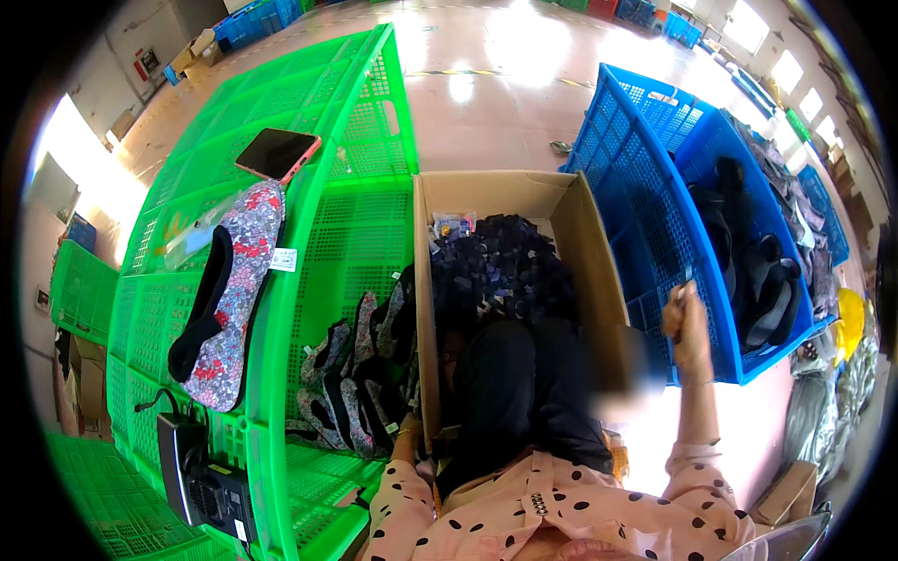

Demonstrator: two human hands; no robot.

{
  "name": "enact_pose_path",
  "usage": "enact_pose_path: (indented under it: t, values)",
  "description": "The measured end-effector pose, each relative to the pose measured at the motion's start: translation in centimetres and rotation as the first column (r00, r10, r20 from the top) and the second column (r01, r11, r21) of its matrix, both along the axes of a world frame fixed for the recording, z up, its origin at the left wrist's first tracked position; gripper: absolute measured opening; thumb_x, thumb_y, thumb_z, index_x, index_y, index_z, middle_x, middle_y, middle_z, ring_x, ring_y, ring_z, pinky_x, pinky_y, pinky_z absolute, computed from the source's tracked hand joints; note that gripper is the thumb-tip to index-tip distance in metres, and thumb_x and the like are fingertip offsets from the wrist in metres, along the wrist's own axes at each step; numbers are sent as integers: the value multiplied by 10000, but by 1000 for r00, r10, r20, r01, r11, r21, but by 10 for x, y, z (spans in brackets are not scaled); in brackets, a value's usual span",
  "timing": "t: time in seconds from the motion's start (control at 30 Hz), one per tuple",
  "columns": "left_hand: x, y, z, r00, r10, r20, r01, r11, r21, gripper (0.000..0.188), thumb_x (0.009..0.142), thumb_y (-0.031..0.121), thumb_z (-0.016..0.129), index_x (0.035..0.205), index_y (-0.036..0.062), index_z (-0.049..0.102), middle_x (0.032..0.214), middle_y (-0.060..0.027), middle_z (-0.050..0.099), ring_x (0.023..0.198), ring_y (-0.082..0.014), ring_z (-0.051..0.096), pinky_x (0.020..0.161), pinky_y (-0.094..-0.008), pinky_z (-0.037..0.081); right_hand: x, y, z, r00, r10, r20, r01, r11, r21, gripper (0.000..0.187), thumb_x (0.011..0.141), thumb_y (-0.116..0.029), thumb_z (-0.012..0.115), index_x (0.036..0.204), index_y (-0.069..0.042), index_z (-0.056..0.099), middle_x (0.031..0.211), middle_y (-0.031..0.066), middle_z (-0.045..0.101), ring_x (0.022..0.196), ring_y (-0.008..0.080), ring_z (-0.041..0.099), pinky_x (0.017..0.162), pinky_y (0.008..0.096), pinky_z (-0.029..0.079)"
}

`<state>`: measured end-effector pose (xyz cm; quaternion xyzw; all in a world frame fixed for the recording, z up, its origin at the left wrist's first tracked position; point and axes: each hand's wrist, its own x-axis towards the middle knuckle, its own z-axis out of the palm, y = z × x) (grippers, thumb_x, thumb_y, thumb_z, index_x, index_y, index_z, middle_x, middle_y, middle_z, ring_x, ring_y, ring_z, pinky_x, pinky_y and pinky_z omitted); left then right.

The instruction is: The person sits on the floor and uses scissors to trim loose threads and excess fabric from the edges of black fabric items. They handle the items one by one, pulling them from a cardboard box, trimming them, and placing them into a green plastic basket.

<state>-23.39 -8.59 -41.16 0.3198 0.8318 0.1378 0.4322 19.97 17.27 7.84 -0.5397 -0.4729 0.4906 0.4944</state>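
My right hand (687,329) is raised beside the blue crate (627,178), its fingers closed. A small, thin tip pokes up above them; what it belongs to cannot be made out. Low on the left, my left hand (410,430) is beside several floral slippers (360,402) in the green crate (323,234), close to the cardboard box's edge; its fingers are mostly hidden. A floral slipper pair (238,280) with black lining and a white tag lies on an upturned green crate (150,327). Between my arms, the cardboard box (599,271) holds a heap of small dark pieces (505,262).
A phone (278,153) and a clear plastic bag (192,238) lie on the green crate top. Near its front edge sits a black device with cables (210,491). Dark shoes (772,299) fill the blue crate. Grey and yellow bags (847,327) stand at the far right.
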Motion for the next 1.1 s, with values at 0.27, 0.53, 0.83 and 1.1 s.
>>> enact_pose_path:
  t: [0.27, 0.53, 0.83, 1.1]
  values:
    - [13, 20, 50, 947, 283, 150, -312, 923, 225, 286, 816, 229, 722, 930, -11, 617, 928, -128, 677, 834, -197, 642, 722, -347, 510, 9, -36, -64, 998, 18, -61, -36, 949, -313, 398, 1001, -434, 491, 922, -67, 620, 765, -11, 574, 684, 57, 520, 603, 194, 435]
    - [35, 64, 341, 882, -91, 462, -298, 651, 698, 233, 841, 72, 702, 1015, 3, 564, 975, -61, 638, 906, -140, 611, 778, -287, 485, -7, -48, -88, 523, 243, 817, -708, 657, 258, 205, 833, -143, 594, 1012, -49, 622, 932, 90, 616, 829, 253, 603, 735, 360, 482]
    - [174, 64, 419, 850, -388, -358, 498, 365, 786, 193, 739, 47, 687, 928, 62, 653, 844, -97, 609, 697, -290, 621, 600, -365, 498, -53, -82, -44, 755, 625, 197, -628, 776, -56, 270, 860, -170, 710, 1020, 37, 641, 965, 82, 646, 890, 151, 603, 811, 271, 475]
    - [195, 38, 407, 725, -638, -260, 527, 269, 806, 184, 762, 74, 691, 943, 46, 671, 881, -91, 658, 705, -247, 632, 603, -330, 508, 5, -125, -96, 811, 563, -158, -582, 752, -310, 275, 851, -54, 722, 1109, 1, 643, 955, 14, 626, 892, 71, 583, 830, 226, 486]
